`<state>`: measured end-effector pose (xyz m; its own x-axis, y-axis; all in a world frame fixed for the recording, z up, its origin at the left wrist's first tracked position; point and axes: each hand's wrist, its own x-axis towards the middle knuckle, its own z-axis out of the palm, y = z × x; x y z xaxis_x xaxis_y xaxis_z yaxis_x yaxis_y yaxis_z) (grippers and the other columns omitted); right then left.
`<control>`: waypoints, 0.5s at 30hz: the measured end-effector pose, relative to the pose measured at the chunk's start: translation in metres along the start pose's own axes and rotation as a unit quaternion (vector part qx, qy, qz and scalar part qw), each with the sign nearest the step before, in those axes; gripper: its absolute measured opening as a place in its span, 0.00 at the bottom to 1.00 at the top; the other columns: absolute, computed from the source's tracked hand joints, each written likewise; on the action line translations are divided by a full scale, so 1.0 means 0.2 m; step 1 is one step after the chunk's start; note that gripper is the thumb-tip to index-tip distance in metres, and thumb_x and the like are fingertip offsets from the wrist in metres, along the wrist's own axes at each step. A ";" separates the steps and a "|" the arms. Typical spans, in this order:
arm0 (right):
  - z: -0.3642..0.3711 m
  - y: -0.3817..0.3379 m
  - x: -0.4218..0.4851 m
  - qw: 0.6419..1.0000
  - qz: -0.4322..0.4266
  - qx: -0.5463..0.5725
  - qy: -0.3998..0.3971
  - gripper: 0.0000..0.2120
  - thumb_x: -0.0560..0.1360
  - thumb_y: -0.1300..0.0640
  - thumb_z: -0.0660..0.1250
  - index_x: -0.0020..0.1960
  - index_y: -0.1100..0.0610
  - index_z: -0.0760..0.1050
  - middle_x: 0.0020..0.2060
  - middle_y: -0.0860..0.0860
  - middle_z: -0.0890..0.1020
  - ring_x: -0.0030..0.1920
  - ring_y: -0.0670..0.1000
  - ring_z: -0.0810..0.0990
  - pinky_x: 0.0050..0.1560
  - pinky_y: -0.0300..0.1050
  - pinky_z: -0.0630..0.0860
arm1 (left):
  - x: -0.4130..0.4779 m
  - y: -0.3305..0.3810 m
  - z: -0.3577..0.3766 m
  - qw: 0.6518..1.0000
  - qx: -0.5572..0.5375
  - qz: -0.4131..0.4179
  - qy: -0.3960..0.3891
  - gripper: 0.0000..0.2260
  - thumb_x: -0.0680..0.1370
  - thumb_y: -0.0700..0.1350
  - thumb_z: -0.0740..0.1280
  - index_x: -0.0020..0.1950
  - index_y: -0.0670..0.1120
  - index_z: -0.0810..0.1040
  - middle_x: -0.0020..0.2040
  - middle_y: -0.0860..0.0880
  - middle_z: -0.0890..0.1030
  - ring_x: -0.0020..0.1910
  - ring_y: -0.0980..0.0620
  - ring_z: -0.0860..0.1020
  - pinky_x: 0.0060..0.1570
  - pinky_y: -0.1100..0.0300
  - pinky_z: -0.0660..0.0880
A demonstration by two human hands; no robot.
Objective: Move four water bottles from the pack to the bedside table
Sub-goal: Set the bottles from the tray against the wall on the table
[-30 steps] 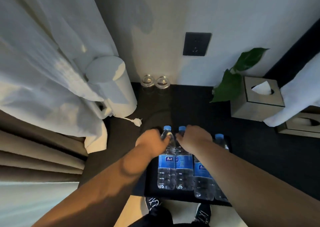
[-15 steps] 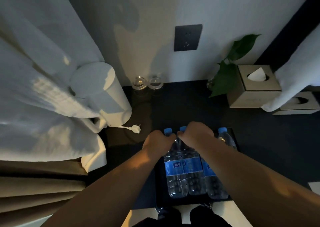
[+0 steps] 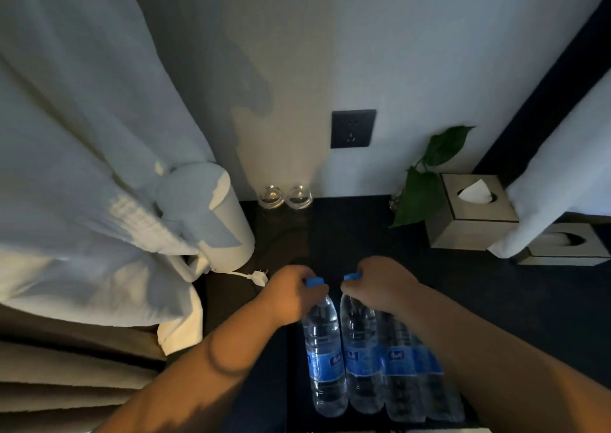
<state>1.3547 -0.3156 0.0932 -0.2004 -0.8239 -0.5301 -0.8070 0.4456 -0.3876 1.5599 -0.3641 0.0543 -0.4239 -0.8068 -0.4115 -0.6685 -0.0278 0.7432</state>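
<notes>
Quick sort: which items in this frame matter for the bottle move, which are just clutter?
In play:
- left hand, gripping the left bottle at its neck
- right hand, gripping the second bottle at its neck
- remaining bottles
- dark table top

Lying about:
- white kettle
- plug
- two glasses
- plant
- tissue box

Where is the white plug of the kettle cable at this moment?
In the head view the white plug lies on the dark table top, left of centre, between the white kettle and the left hand.
</notes>
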 end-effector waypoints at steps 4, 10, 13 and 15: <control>-0.06 -0.02 -0.06 0.997 -0.034 0.066 0.016 0.16 0.65 0.39 0.66 0.41 0.51 0.78 0.35 0.50 0.83 0.37 0.49 0.83 0.34 0.45 0.74 | -0.05 0.12 -0.05 0.999 0.036 0.022 0.024 0.16 0.71 0.57 0.74 0.33 0.47 0.79 0.25 0.57 0.77 0.24 0.63 0.73 0.25 0.69 0.67; -0.16 -0.05 -0.13 0.993 -0.105 0.030 0.032 0.13 0.70 0.39 0.71 0.44 0.47 0.76 0.39 0.47 0.82 0.39 0.46 0.81 0.35 0.44 0.74 | -0.11 0.25 -0.12 0.988 0.117 0.051 0.089 0.13 0.71 0.60 0.74 0.37 0.51 0.79 0.33 0.54 0.79 0.31 0.61 0.76 0.30 0.64 0.68; -0.17 -0.08 -0.17 0.987 -0.147 -0.020 0.056 0.15 0.70 0.37 0.71 0.42 0.47 0.74 0.39 0.46 0.79 0.38 0.46 0.79 0.34 0.45 0.73 | -0.13 0.31 -0.15 0.980 0.150 0.049 0.120 0.14 0.70 0.63 0.71 0.40 0.53 0.80 0.35 0.54 0.80 0.34 0.60 0.78 0.30 0.62 0.69; -0.20 -0.09 -0.18 0.982 -0.167 -0.041 0.072 0.14 0.70 0.38 0.71 0.40 0.47 0.72 0.39 0.46 0.79 0.37 0.45 0.78 0.32 0.45 0.72 | -0.13 0.36 -0.17 0.979 0.142 0.049 0.140 0.13 0.69 0.63 0.71 0.39 0.54 0.79 0.34 0.54 0.80 0.33 0.60 0.78 0.30 0.62 0.70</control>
<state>1.3549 -0.3079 0.1494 0.0119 -0.9630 -0.2693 -0.8823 0.1166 -0.4560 1.5439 -0.3651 0.1362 -0.3366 -0.9288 -0.1553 -0.7926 0.1903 0.5792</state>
